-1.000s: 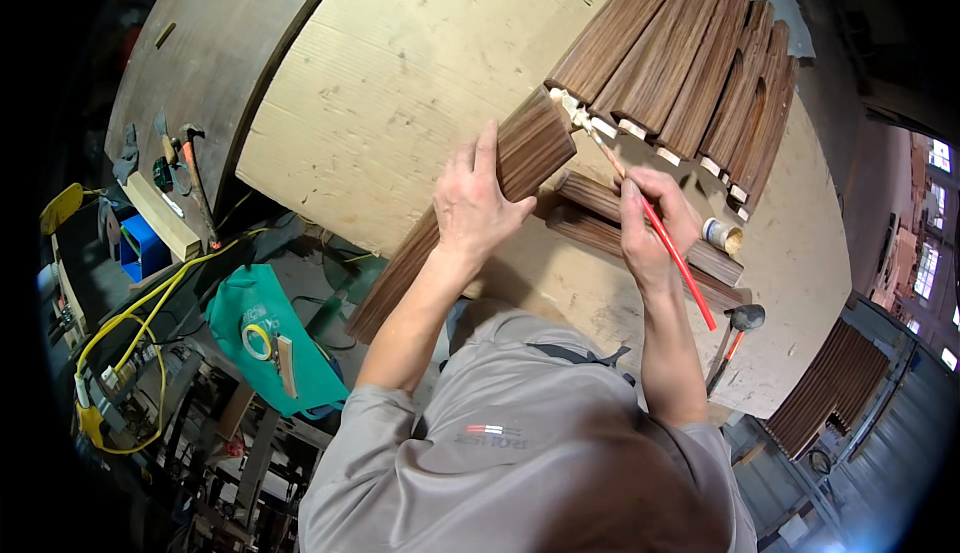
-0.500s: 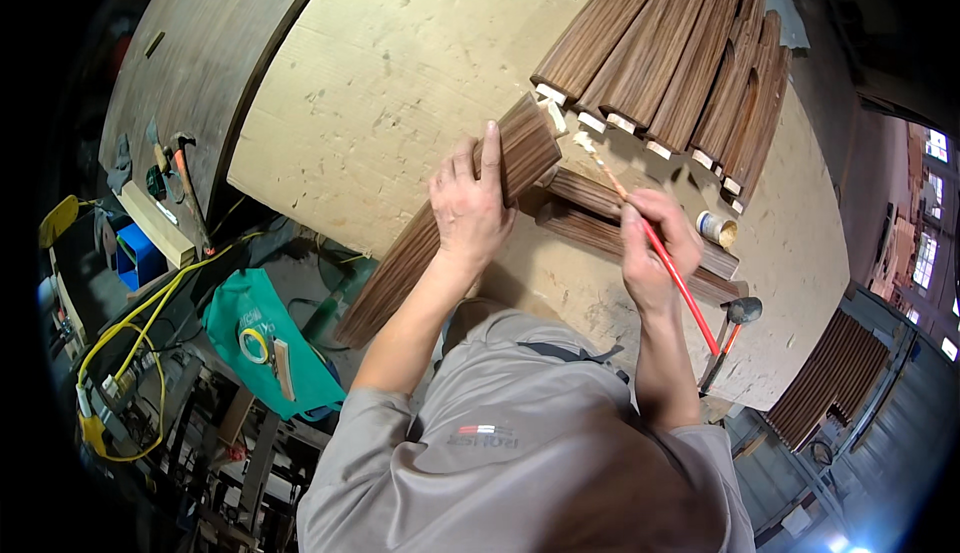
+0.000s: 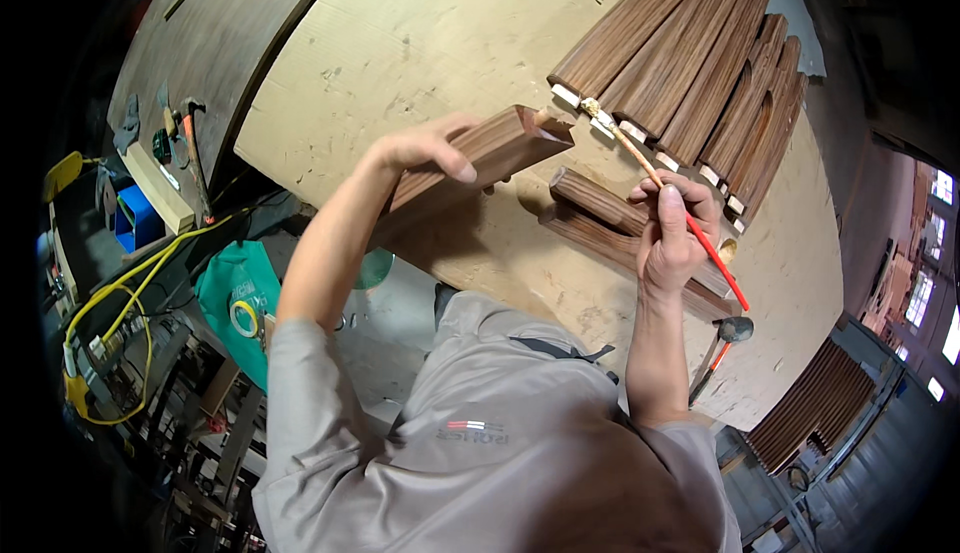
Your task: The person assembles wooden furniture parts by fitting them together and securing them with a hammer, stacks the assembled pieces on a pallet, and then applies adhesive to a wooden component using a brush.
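My left hand (image 3: 430, 148) is wrapped over a dark-grained wooden piece (image 3: 490, 153), tilted so that its end, with a small pale tenon, faces the right. In my right hand (image 3: 680, 233) is a thin brush (image 3: 704, 238) with a red handle, pinched between thumb and fingers. Its tip is coated in a pale, glue-like paste and points toward the tenons of several matching wooden pieces (image 3: 680, 63) lined up at the far right. Two more pieces, a rounded rail (image 3: 598, 198) and one beside it (image 3: 590, 236), lie below the brush. A small jar (image 3: 728, 251) is mostly hidden behind my right hand.
A black-headed mallet (image 3: 735, 329) lies at the right front edge of the pale worktable (image 3: 400, 73). To the left are a hammer (image 3: 192, 153), a blue box (image 3: 138, 218), a yellow cable (image 3: 95, 333) and a green bag (image 3: 235, 288).
The wooden piece in my left hand has been turned and lifted, so its end now shows, and my left grip has shifted. My right hand and the brush have moved slightly right.
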`<act>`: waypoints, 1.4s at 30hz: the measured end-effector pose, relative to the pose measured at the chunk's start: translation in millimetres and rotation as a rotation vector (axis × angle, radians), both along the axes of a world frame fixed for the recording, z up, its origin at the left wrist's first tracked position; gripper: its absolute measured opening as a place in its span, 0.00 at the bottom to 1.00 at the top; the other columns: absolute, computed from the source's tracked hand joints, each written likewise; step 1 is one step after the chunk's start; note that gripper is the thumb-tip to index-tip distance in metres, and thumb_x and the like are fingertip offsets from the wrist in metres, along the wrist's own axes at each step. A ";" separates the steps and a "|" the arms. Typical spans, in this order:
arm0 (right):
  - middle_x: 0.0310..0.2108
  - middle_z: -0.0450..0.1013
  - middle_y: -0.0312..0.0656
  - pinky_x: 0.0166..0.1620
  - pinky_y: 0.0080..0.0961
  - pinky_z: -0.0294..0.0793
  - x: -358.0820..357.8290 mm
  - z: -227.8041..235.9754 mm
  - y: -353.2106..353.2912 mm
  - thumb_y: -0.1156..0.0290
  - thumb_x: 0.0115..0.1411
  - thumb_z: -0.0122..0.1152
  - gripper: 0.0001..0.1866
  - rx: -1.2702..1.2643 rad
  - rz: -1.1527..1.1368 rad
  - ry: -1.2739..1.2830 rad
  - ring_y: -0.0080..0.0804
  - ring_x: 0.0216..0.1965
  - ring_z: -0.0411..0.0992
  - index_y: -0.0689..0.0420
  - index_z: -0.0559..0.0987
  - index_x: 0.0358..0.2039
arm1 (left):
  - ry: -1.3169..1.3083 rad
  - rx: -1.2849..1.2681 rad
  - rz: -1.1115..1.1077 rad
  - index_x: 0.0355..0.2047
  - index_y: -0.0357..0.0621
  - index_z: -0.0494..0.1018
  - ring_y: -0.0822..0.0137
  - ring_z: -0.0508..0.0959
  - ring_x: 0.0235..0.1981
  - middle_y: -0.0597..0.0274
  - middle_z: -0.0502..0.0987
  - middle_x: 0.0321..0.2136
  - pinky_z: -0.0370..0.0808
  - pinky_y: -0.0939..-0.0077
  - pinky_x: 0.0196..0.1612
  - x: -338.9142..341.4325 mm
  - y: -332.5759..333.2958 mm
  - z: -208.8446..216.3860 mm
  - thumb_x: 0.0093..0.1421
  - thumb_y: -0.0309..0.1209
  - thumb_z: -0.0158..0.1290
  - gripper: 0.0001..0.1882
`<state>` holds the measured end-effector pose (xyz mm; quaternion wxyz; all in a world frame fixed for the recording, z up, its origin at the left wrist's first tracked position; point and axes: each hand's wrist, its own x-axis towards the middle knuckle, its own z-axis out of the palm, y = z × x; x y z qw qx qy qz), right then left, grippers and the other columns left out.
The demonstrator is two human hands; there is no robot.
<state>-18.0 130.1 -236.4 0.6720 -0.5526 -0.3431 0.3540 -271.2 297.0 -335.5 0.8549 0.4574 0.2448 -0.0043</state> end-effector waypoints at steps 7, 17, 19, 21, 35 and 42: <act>0.29 0.77 0.47 0.38 0.27 0.78 -6.5 -12.6 14.4 0.76 0.60 0.58 0.06 -0.134 -0.022 -0.071 0.31 0.29 0.77 0.67 0.75 0.34 | 0.113 -0.157 0.113 0.48 0.37 0.68 0.58 0.73 0.43 0.48 0.74 0.41 0.71 0.65 0.47 5.4 13.1 -9.8 0.32 0.33 0.56 0.36; 0.29 0.76 0.45 0.35 0.23 0.79 -3.9 -18.4 11.0 0.80 0.58 0.59 0.04 -0.208 0.022 -0.417 0.28 0.29 0.77 0.67 0.75 0.33 | 0.149 -0.225 0.136 0.48 0.37 0.69 0.58 0.74 0.42 0.49 0.75 0.41 0.71 0.65 0.48 7.0 15.8 -25.5 0.33 0.33 0.56 0.36; 0.28 0.76 0.44 0.35 0.22 0.79 -0.4 -19.0 6.6 0.81 0.59 0.58 0.02 -0.214 -0.016 -0.418 0.27 0.28 0.77 0.66 0.75 0.32 | 0.153 -0.239 0.134 0.48 0.37 0.69 0.58 0.74 0.42 0.48 0.75 0.42 0.71 0.65 0.49 6.4 17.8 -23.1 0.33 0.34 0.56 0.36; 0.29 0.76 0.45 0.35 0.22 0.79 -3.9 -14.3 10.3 0.81 0.59 0.58 0.02 -0.162 0.000 -0.285 0.27 0.29 0.77 0.66 0.75 0.32 | 0.155 -0.222 0.112 0.49 0.37 0.69 0.58 0.74 0.43 0.48 0.75 0.42 0.71 0.65 0.49 5.6 19.1 -22.0 0.32 0.34 0.56 0.37; 0.24 0.75 0.43 0.27 0.19 0.74 91.2 6.1 -101.2 0.73 0.63 0.55 0.07 -0.238 -0.607 -0.345 0.24 0.22 0.73 0.63 0.71 0.30 | 0.023 0.231 -0.011 0.56 0.33 0.63 0.64 0.67 0.53 0.57 0.69 0.50 0.61 0.69 0.58 11.1 -17.5 18.3 0.45 0.46 0.60 0.42; 0.20 0.73 0.41 0.21 0.17 0.69 189.3 -2.7 -198.0 0.70 0.63 0.56 0.11 -0.420 -0.954 -0.468 0.21 0.18 0.70 0.63 0.72 0.28 | 0.241 0.668 0.132 0.48 0.34 0.68 0.68 0.71 0.40 0.60 0.72 0.37 0.68 0.72 0.47 17.1 -76.7 84.0 0.41 0.33 0.58 0.32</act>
